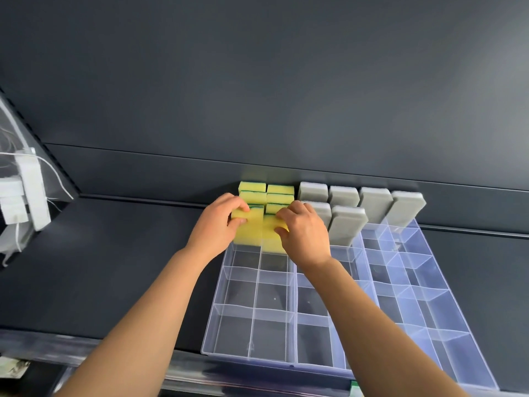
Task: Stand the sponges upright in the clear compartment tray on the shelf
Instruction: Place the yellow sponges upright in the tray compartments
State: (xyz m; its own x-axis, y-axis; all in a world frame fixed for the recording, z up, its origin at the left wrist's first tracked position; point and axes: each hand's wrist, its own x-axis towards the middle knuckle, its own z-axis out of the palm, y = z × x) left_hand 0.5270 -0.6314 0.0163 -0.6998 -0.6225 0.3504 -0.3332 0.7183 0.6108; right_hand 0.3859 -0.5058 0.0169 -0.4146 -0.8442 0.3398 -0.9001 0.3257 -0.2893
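Observation:
A clear compartment tray [257, 308] lies on the dark shelf. Several yellow sponges with green backing [280, 193] stand upright in its far left compartments, and several grey sponges [346, 222] stand upright to their right. My left hand [214, 224] grips a yellow sponge [252, 227] by its top corner, thumb below and fingers above. My right hand [303, 233] pinches the neighbouring yellow sponge [272, 239]. Both sponges stand upright in adjoining compartments at the front of the yellow group.
The dark shelf [114, 267] stretches left of the tray, with a dark back wall [257, 96] right behind the sponges. White blocks and cords [25, 196] hang at the far left. The tray's near rows hold nothing.

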